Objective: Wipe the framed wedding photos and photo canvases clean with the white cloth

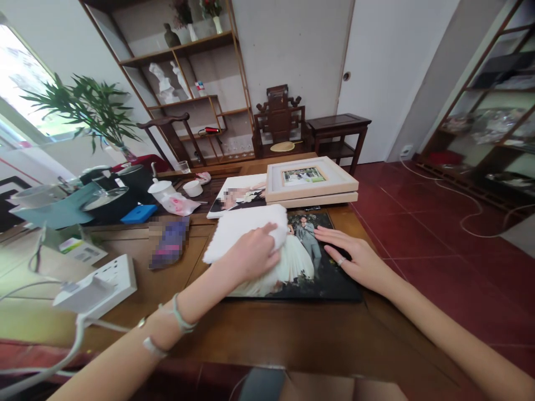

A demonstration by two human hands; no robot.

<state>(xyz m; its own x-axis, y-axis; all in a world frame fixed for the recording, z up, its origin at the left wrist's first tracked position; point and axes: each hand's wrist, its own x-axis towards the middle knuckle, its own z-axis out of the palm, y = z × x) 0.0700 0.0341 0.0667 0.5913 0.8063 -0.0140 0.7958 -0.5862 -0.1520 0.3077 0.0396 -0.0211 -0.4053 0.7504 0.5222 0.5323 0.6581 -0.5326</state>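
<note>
A dark wedding photo panel (330, 281) lies flat on the wooden table, its print showing a person in a grey suit beside a pale gown. My left hand (254, 250) presses a fluffy white cloth (234, 231) onto the left part of the panel, fingers bent over the cloth's right edge. The cloth hides much of that side of the picture. My right hand (353, 256) rests open on the panel's right side, fingers stretched towards the suited figure, a ring on one finger.
Behind the panel are two stacked pale wooden frames (311, 192) and another photo print (240, 195). To the left stand a white power strip (111, 284) with cables, a purple packet (169, 242), a blue box (139, 214), a white teapot (163, 189) and a small white cup (193, 188).
</note>
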